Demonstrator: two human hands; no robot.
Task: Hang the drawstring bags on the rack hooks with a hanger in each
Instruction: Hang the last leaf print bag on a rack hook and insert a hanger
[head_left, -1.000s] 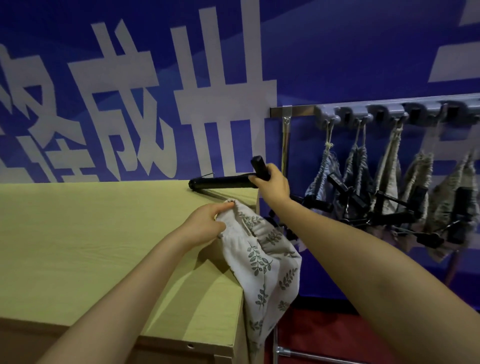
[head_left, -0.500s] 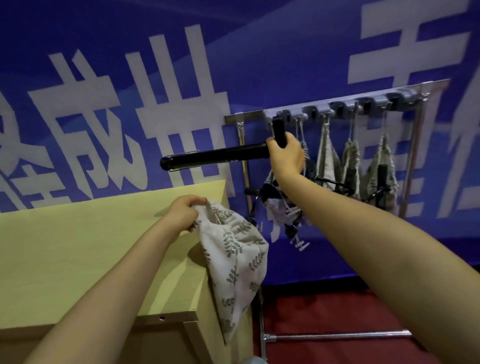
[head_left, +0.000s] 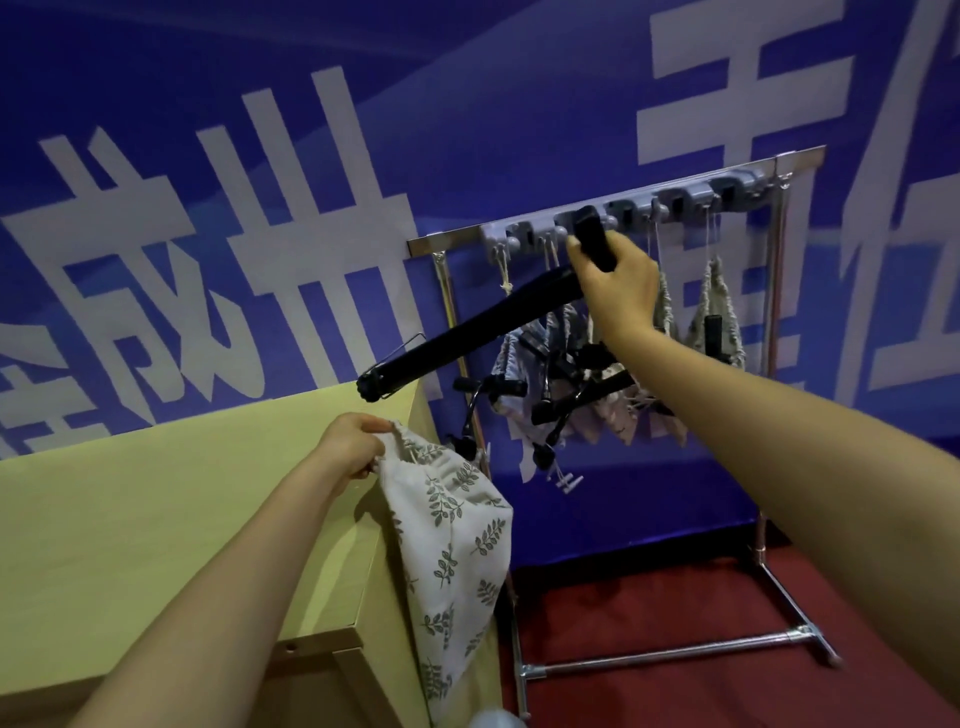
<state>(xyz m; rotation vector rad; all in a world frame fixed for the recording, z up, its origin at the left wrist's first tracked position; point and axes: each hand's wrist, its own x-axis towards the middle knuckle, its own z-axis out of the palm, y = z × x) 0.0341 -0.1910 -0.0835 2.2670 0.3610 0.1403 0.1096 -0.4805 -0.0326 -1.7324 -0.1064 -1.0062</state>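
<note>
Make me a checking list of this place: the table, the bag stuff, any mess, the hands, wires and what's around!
Surface: pale wooden table, its corner beside the rack.
Job's things: leaf-print drawstring bag hangs past the table corner; black hanger raised in front of the hook rail; filled bags hang there with hangers in them.
Clutter: nothing seen.
Hands: left hand pinches the bag's gathered mouth; right hand grips the hanger.
Cables: nothing seen.
Surroundings: blue banner with white characters; red floor.
</note>
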